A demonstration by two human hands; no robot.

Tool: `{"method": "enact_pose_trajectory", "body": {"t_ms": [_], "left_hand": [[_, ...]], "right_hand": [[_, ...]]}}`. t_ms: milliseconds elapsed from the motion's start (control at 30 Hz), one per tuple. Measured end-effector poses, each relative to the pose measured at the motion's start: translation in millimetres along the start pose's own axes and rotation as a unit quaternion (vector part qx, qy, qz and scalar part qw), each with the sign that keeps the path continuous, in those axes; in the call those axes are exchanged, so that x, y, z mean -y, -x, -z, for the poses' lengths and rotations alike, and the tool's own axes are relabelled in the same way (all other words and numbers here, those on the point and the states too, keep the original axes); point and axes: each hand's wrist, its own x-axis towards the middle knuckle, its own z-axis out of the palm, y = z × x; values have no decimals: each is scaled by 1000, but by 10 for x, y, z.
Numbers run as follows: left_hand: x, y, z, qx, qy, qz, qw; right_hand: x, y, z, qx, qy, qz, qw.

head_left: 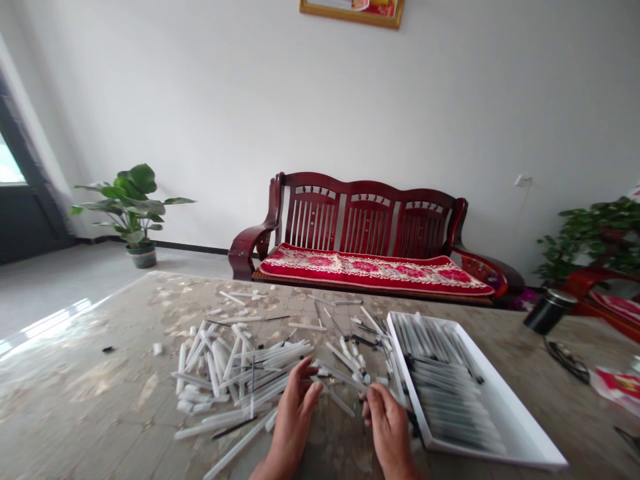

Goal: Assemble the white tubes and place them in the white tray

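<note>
My right hand [386, 421] is closed, thumb pressed on its fingers, around the end of a translucent pen barrel [340, 375]. That barrel points left, towards my left hand [299, 408]. The left hand is partly curled, with thumb and forefinger apart and nothing visible between them. Left of it lies a loose pile of whitish pen barrels [220, 363] with thin dark refills [233, 428] among them. Small black and white pen parts [357, 347] are scattered beyond the hands. To the right, a white box [520, 427] contains rows of pens [450, 393], blurred in places.
A patterned cloth [115, 407] covers the table. A black cylinder [550, 311], a dark cable [567, 360] and a red-and-white packet [617, 387] sit at the right. Beyond the table are a red wooden bench [367, 220] and a potted plant [141, 255].
</note>
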Motion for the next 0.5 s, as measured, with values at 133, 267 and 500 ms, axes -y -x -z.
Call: {"method": "enact_pose_trajectory", "body": {"t_ms": [133, 267, 500], "left_hand": [[-87, 15, -54, 71, 100, 100, 987], [-149, 20, -60, 82, 154, 126, 977], [-163, 30, -60, 81, 187, 106, 973]], "right_hand": [[86, 49, -54, 40, 100, 134, 985], [149, 98, -141, 89, 103, 99, 986], [132, 168, -212, 124, -70, -120, 982]]}}
